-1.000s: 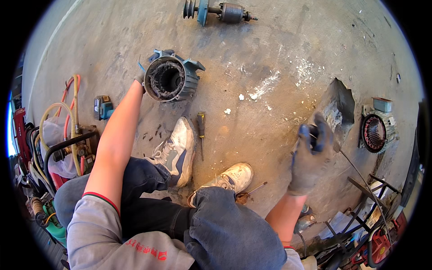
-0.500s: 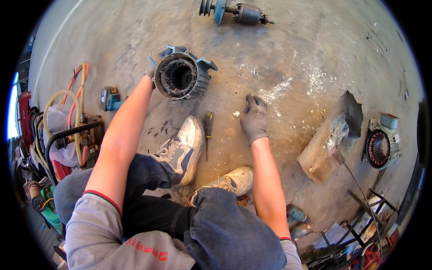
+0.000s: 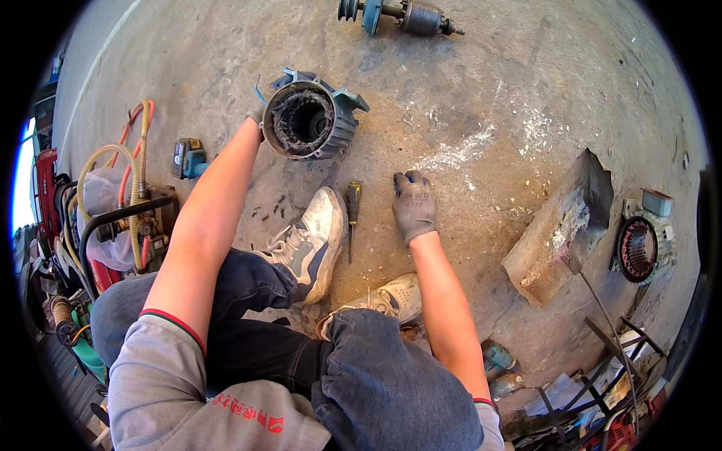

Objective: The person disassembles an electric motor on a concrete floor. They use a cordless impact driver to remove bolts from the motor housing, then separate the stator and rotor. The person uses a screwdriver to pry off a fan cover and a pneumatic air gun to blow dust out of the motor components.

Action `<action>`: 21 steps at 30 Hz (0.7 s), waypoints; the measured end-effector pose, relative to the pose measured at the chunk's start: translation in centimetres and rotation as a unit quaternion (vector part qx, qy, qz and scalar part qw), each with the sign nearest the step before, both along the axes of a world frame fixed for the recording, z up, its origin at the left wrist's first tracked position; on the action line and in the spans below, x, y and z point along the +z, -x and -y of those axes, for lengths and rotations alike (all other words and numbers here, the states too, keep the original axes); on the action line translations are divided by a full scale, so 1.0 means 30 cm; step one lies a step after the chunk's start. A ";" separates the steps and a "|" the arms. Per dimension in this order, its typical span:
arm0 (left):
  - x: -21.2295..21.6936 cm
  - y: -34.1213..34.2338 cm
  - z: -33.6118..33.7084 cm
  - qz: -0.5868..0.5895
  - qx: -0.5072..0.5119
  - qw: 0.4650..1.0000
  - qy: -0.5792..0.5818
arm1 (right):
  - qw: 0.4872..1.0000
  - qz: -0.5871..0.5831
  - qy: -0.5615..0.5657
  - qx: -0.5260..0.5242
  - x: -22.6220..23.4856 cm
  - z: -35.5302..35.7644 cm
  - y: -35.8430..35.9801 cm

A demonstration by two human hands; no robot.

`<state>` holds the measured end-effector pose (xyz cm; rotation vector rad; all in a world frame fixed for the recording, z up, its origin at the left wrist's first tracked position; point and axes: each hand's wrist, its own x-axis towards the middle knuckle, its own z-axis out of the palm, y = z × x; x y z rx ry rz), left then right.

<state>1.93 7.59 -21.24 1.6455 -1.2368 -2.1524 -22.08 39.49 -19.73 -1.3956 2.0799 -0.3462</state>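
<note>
A blue-grey finned motor housing (image 3: 344, 132) stands on the floor ahead of me, its round open end facing up toward me. Dark, frayed windings (image 3: 284, 120) line its inside. At its left side is my left hand (image 3: 256, 120), gripping the housing; most of the hand is hidden behind it. My right hand (image 3: 415, 206), in a grey glove with dark fingertips, hovers low over the floor to the right of the screwdriver. Its fingers are curled down, and anything inside them is hidden. The screwdriver (image 3: 353, 203), yellow and black, lies beside my left shoe.
A rotor with shaft and pulley (image 3: 418, 18) lies at the far edge. Left are a blue cordless tool (image 3: 189, 159) and a hose-fitted machine (image 3: 143, 218). On the right lie a bent metal piece (image 3: 553, 233), a round motor part with windings (image 3: 638, 248) and a metal frame (image 3: 602, 361).
My right hand has moved left and a little nearer to me, closer to the screwdriver. My left hand stays at the housing. The whole view has shifted slightly.
</note>
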 end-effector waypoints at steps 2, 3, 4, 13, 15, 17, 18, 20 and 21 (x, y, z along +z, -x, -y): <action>0.020 -0.003 -0.005 0.030 -0.008 0.999 0.020 | 0.999 0.004 -0.032 0.007 0.025 0.020 0.001; 0.024 0.003 -0.010 0.041 -0.013 0.999 0.027 | 0.998 0.004 -0.054 0.006 0.040 0.028 -0.002; 0.028 0.003 -0.012 0.050 -0.017 0.998 0.035 | 0.997 0.003 -0.076 0.006 0.055 0.034 0.000; 0.060 -0.084 -0.008 0.124 -0.039 0.989 0.075 | 0.887 0.186 0.230 -0.354 0.591 -0.089 0.202; 0.048 -0.041 -0.017 0.119 -0.051 0.989 0.074 | 0.836 0.141 0.298 -0.438 0.730 -0.176 0.334; 0.039 -0.017 -0.022 0.117 -0.063 0.988 0.075 | 0.810 0.060 0.290 -0.506 0.804 -0.283 0.474; 0.034 -0.002 -0.023 0.114 -0.069 0.988 0.076 | 0.808 0.016 0.283 -0.516 0.816 -0.339 0.537; 0.028 0.019 -0.024 0.109 -0.078 0.988 0.074 | 0.818 -0.001 0.254 -0.516 0.728 -0.433 0.656; 0.027 0.023 -0.022 0.109 -0.083 0.988 0.075 | 0.864 -0.051 0.120 -0.486 0.691 -0.422 0.667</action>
